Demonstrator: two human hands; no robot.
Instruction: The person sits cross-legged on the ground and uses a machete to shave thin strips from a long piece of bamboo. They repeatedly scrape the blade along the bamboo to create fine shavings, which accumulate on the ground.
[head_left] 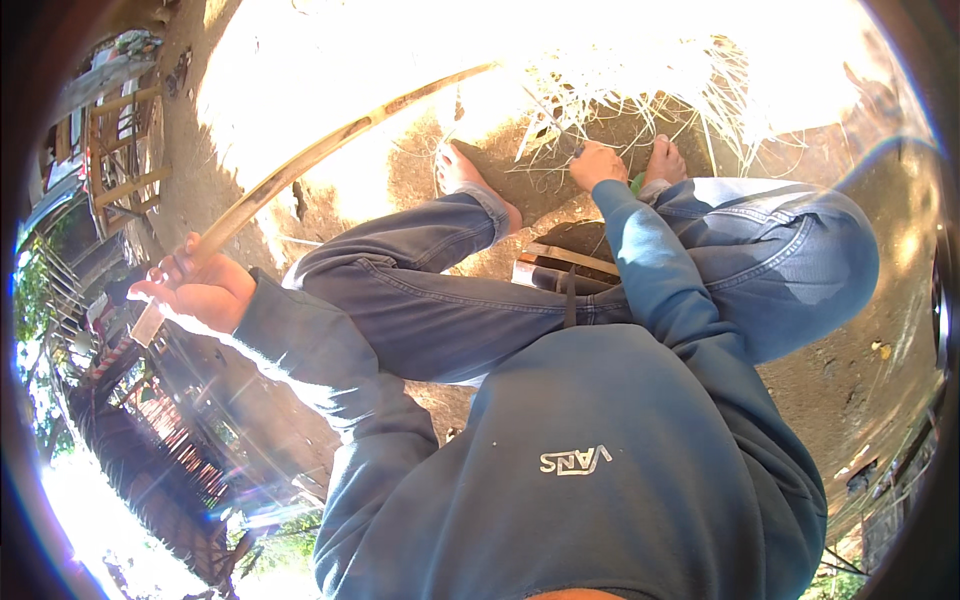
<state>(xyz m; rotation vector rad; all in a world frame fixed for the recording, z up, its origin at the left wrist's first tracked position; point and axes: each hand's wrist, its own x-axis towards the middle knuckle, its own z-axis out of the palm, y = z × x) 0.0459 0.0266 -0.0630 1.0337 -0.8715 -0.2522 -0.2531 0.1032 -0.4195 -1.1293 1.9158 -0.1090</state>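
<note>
Sun-dappled dirt [545, 200] surrounds me. My left hand [205, 288] grips the long wooden strip [320, 147] near its lower end; my right hand [598, 166] clasps a knife-like tool [577, 151] by pale shavings [712, 95]. I'd hold the strip steady, edge clear of my feet [478, 180].

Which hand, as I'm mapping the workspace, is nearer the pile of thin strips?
Right. The right hand is at the near edge of the pile of thin strips; the left hand is well off to the left.
</note>
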